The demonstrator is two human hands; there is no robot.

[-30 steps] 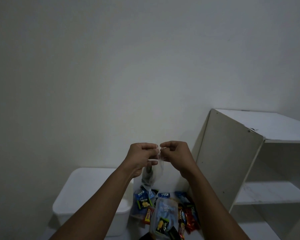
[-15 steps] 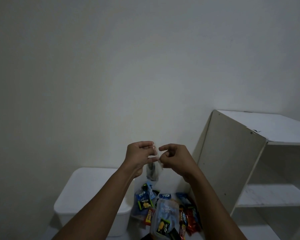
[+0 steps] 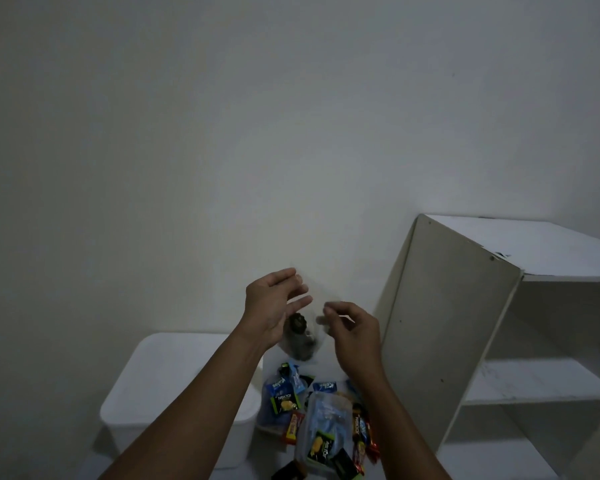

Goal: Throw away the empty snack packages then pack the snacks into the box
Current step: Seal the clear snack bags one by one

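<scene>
Quick progress check from us: we'd call this early days. Both hands are up in front of the wall, working on a clear bag (image 3: 310, 322) held between them, above the heap on the floor. The left hand (image 3: 271, 306) has its fingers stretched out fairly straight and laid against the plastic, more propping it than clutching it, though we can't see the thumb, so we can't say whether anything pinches on that side. The right hand (image 3: 354, 330) has its fingers curled, and thumb and fingertip look to be nipping the bag's right edge. The bag isn't quite empty either: a few dark lumps (image 3: 300, 341) sit at the bottom, too murky to name, so our guess is we're opening it or checking what's inside before we decide whether it's rubbish. Down below, nearer to us, the snacks (image 3: 286, 403) lie loose in a jumble, blue, green, red and orange wrappers, with a second see-through pouch (image 3: 323, 417) on top that has a few packets in it. Just left of the heap is the white tub (image 3: 174, 386), and from here it looks lidded or at least we can't see inside, so no idea if anything's gone in. We also can't tell if that's the box or the bin. Nothing shows as packed. On the right, a white shelf (image 3: 447, 323) stands bare on the boards we can see. So what's left, as we judge it: sort the bags, bin the empties, then pack pretty much the whole pile.
</scene>
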